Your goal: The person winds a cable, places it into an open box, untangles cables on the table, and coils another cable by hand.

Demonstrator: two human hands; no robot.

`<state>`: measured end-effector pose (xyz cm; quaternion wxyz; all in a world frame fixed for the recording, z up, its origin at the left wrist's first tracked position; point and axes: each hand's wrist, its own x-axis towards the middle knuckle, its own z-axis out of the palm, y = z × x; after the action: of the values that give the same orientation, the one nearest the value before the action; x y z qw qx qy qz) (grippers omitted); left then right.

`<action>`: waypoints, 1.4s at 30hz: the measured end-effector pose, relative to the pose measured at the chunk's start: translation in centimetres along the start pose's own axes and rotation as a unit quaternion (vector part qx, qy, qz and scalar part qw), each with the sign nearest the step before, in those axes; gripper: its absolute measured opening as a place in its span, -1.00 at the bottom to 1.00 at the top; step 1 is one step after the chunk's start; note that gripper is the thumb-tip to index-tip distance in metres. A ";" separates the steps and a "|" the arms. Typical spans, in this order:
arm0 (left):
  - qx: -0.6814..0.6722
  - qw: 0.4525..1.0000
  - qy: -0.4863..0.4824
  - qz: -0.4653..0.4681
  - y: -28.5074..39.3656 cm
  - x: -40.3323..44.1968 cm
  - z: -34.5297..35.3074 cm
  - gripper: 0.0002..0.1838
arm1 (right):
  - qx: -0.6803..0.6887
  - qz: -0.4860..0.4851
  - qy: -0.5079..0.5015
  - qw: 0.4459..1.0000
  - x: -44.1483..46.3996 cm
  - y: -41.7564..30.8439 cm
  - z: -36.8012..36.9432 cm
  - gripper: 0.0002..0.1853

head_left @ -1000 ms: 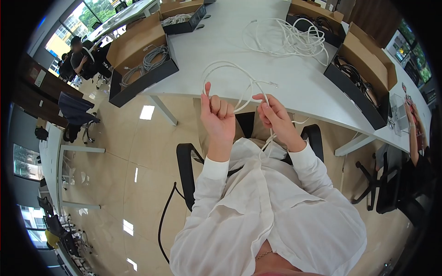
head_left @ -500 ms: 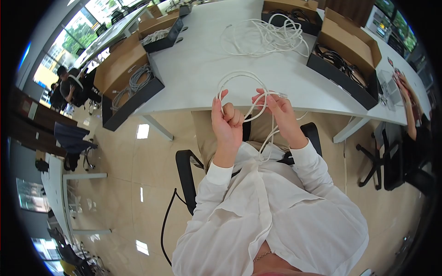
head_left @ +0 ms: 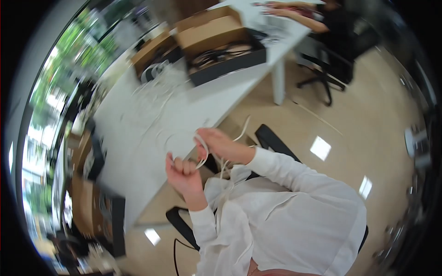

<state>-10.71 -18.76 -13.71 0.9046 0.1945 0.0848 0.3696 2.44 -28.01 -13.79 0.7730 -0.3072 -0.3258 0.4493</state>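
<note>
A loop of white cable (head_left: 206,159) runs between my two hands near the table's front edge. My left hand (head_left: 185,178) is closed on one side of the loop, fingers curled. Higher up and to the right, my right hand (head_left: 222,146) grips the other side of the loop with its fingers together. Loose lengths of the same cable hang below the hands in front of the white shirt, and one end sticks out past the right wrist. Motion blur hides the exact fingertip contact.
On the white table (head_left: 133,152) lies a blurred pile of white cable (head_left: 159,89). An open box of black cables (head_left: 225,55) stands behind, with a smaller box (head_left: 159,50) beside it. Another box (head_left: 87,207) is at left. A person's arm (head_left: 301,18) rests at the far end.
The view has swung to the right, so table and boxes appear turned and shifted left. Both hands still hold the cable loop; the right hand now sits closer to the left.
</note>
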 end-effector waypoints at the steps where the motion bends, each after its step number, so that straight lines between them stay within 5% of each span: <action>1: -0.003 1.000 -0.025 -0.017 -0.4 0.3 0.2 -0.78 | -0.010 -0.005 0.022 1.000 -0.3 -0.6 0.4 -0.60; 11: -0.012 0.980 -0.162 -0.111 -3.2 0.4 1.6 -0.54 | 0.089 0.013 0.110 0.990 -1.8 -2.7 -0.3 -0.51; 14: 0.031 0.966 -0.240 -0.093 -2.5 0.8 0.9 -0.51 | 0.018 -0.009 0.092 0.996 -2.0 -3.4 -0.3 -0.50; 23: 0.198 0.941 -0.232 -0.148 -0.8 0.2 1.0 -0.50 | -0.236 -0.034 0.111 0.965 -2.6 -5.1 -0.6 -0.49; 30: 0.200 0.927 -0.291 -0.121 -0.5 0.7 1.1 -0.66 | -0.228 -0.017 0.129 0.965 -2.1 -5.3 -1.5 -0.47; 37: 0.165 0.981 -0.095 -0.048 -0.7 0.7 0.8 -0.63 | -0.201 0.036 0.060 0.977 -1.6 -4.9 -0.7 -0.43; 42: 0.152 0.987 -0.044 -0.015 -1.3 0.3 1.0 -0.63 | -0.211 0.070 -0.018 0.975 -1.0 -4.7 -1.4 -0.42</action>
<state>-9.40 -19.70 -13.30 0.8727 0.3448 0.1026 0.3302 5.48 -31.07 -11.31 0.6518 -0.4772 -0.4045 0.4287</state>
